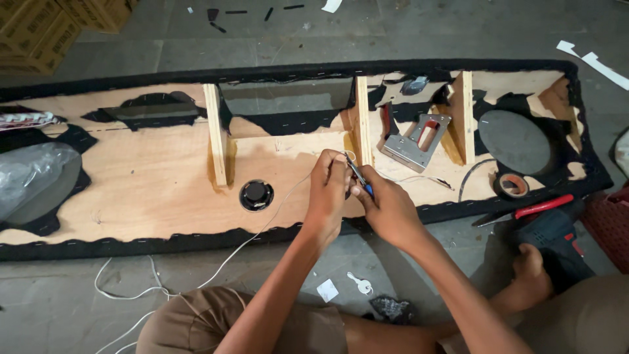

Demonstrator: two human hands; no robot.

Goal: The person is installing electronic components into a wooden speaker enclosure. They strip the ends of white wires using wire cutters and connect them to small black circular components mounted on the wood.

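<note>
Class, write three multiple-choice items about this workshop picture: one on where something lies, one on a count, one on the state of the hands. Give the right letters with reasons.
1. Where does the metal staple gun lie?
A. on the floor beside the cardboard boxes
B. inside the long carpet-edged plywood panel, between two upright wooden dividers
C. on the person's lap

2. How many upright wooden dividers stand in the panel?
A. one
B. three
C. six

3. What are the left hand and right hand doing?
A. both resting flat on the floor
B. both closed around the thin white wire, the right also holding a small blue-handled tool
C. lifting the panel

Answers: 1 B, the gun rests on the plywood between the middle and right dividers. 2 B, three slats show. 3 B, the fingers pinch the wire beside the middle divider.
</note>
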